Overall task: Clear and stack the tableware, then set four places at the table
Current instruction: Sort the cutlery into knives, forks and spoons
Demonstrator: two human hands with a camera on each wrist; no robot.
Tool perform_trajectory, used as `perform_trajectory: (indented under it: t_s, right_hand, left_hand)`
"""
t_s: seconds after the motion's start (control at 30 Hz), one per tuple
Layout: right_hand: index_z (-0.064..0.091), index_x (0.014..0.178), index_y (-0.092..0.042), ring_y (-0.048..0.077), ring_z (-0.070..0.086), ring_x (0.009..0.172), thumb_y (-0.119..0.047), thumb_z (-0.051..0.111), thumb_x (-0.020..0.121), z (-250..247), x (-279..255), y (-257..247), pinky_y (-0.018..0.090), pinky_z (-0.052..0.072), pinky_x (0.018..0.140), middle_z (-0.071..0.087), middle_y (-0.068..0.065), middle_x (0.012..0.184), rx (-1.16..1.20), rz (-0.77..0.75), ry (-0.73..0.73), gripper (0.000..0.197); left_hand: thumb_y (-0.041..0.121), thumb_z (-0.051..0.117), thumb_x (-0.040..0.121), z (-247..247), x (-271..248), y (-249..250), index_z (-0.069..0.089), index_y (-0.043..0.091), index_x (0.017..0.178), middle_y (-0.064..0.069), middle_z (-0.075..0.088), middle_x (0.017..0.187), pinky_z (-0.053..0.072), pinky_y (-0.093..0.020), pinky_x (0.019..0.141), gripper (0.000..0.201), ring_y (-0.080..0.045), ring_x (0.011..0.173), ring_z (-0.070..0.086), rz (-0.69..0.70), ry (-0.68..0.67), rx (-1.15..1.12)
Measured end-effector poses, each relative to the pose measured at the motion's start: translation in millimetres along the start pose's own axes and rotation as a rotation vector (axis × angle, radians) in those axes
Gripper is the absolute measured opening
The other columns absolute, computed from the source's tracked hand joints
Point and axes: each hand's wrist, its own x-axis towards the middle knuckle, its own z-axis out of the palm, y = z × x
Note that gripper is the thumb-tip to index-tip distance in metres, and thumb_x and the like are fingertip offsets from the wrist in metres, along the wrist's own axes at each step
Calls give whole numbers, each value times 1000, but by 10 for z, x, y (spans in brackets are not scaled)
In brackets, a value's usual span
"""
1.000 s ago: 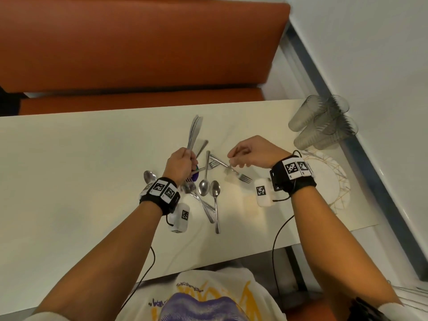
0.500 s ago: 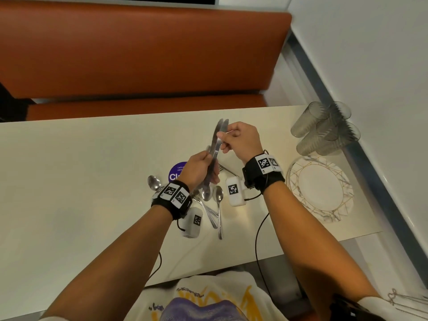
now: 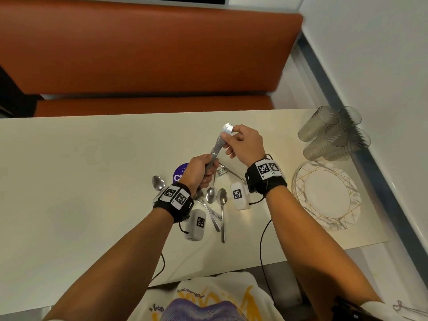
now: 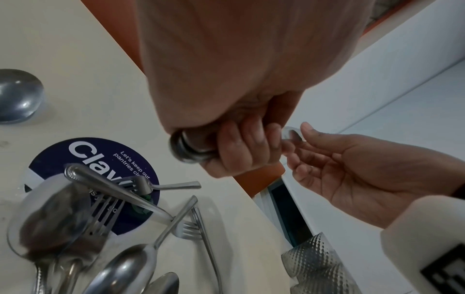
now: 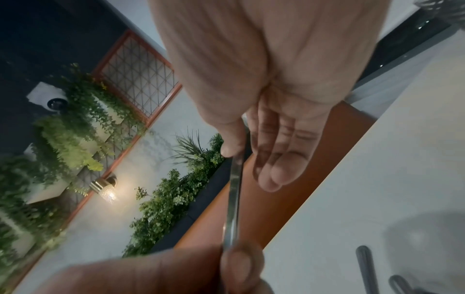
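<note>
Above the middle of the cream-coloured table (image 3: 69,181), a small bundle of flat steel table knives (image 3: 217,147) is held upright between both hands. The left hand (image 3: 199,172) is wrapped round the handle ends, while the blade tips are pinched between the thumb and fingers of the right hand (image 3: 243,144), its other fingers left loosely extended.

The clearing appears largely done: four ribbed grey tumblers (image 3: 333,135) are grouped at the far right corner of the table, and a stack of white marbled plates with gold lines (image 3: 326,195) sits just in front of them. The cutlery is judged to be only half sorted, since steel spoons (image 3: 217,198) and steel forks (image 3: 223,170) lie loose and crossed under the hands. No place is laid yet, so all four settings remain.

From the left wrist, the rounded butts of the handles (image 4: 188,149) are seen stacked in the fist, and the forks (image 4: 186,228) are shown lying partly over a round dark-blue sticker (image 4: 83,157), a tangle hidden from the head camera by the forearm. From the right wrist, only the thin edge of the knives (image 5: 232,199) is seen, too blurred for them to be counted.
</note>
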Motion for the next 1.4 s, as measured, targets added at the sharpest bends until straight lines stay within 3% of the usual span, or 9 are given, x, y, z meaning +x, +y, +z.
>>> perform_trajectory:
  t_s: [0.17,0.5,0.63,0.73,0.83,1.0,1.13,1.3,1.4]
  right_hand:
    - [63,134,-17,26,74,64,-19,53,103,-36,120,59,44,63,70,76,8,79,-12,-39,-96,32]
    - [69,93,-13,34,73,62,-13,59,96,104,324,0,50,63,74,73,12,64,-8,69,-163,11]
    - [68,90,-13,39,73,65,-11,60,95,363,487,68,53,62,73,73,16,66,85,157,-145,10]
    - [69,96,-11,34,74,63,-13,62,94,583,644,188,49,62,76,75,12,66,176,269,-93,7]
    - [69,102,-9,31,75,65,-14,63,93,809,803,305,46,63,78,76,10,68,227,380,-89,12]
    - [71,92,-9,32,75,64,-13,62,94,1172,877,497,48,64,71,75,14,70,193,422,-126,10]
    - [75,93,-7,23,72,62,-16,64,93,1300,905,657,36,64,64,75,7,71,21,394,-131,15]
    - [79,95,-12,17,69,80,-23,67,92,1205,908,796,28,57,81,77,3,89,-255,269,-191,17]
    - [79,97,-10,15,65,79,-21,68,92,1065,856,903,20,51,74,77,5,92,-361,225,-204,16]
  left_hand:
    - [27,35,105,-21,-6,2,56,19,77,7,37,56,20,-20,36,36,-7,40,25,-40,9,7]
    - [23,40,100,-192,137,-45,56,14,78,4,36,58,24,-21,37,29,-10,42,27,-67,24,57]
    - [25,59,96,-463,265,29,67,11,86,2,61,69,41,-28,57,19,-17,58,53,110,196,545]
    - [28,67,96,-794,378,66,70,24,102,3,68,81,53,-30,60,7,-15,66,64,257,284,745]
    - [23,71,96,-1137,550,81,74,23,110,5,68,84,55,-33,72,14,-16,73,64,341,340,888]
    - [22,63,99,-1501,859,-15,79,18,110,-7,64,98,56,-43,78,19,-28,87,63,285,357,1177]
    - [29,50,105,-1582,979,-87,75,21,115,-8,60,104,54,-40,71,28,-30,88,61,234,278,1433]
    - [26,54,103,-1557,1024,-174,74,24,124,-7,65,110,51,-42,81,29,-28,98,62,305,277,1502]
    - [30,53,103,-1477,1052,-225,74,29,122,-4,67,109,45,-42,88,28,-27,104,58,349,259,1587]
